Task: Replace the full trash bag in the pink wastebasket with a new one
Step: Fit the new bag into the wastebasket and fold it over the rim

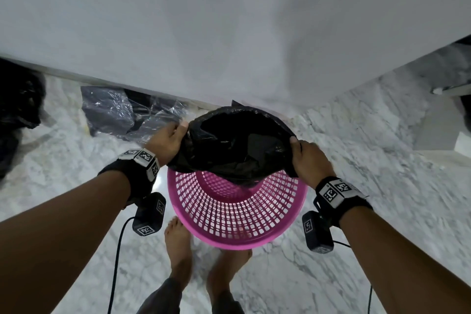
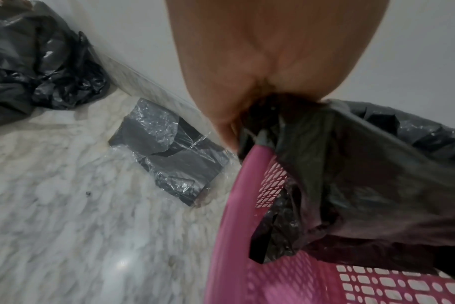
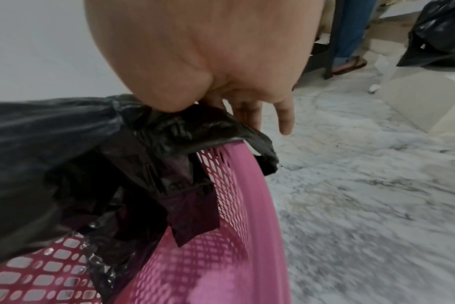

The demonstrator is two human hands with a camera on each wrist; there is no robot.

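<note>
The one pink wastebasket (image 1: 237, 214) stands upright on the marble floor (image 1: 356, 186), mouth up, just beyond the person's two bare feet (image 1: 178, 245) and close to the white wall (image 1: 229, 20). A single new black bag (image 1: 237, 143) hangs over its far half, mouth spread open and facing up and toward the person, stretched left to right, its lower part drooping into the basket.

The left hand (image 1: 167, 139) pinches the bag's left edge, fingers curled around the plastic. The right hand (image 1: 309, 160) grips the right edge at the rim; in the right wrist view, two of its fingers (image 3: 286, 117) point down, free of the plastic.

Left of the basket, against the wall, lies one clear-wrapped pack of dark bags (image 1: 127, 116). Farther left sits one filled black bag (image 1: 17, 109). Another black bag (image 3: 439, 35) shows far right in the right wrist view.
</note>
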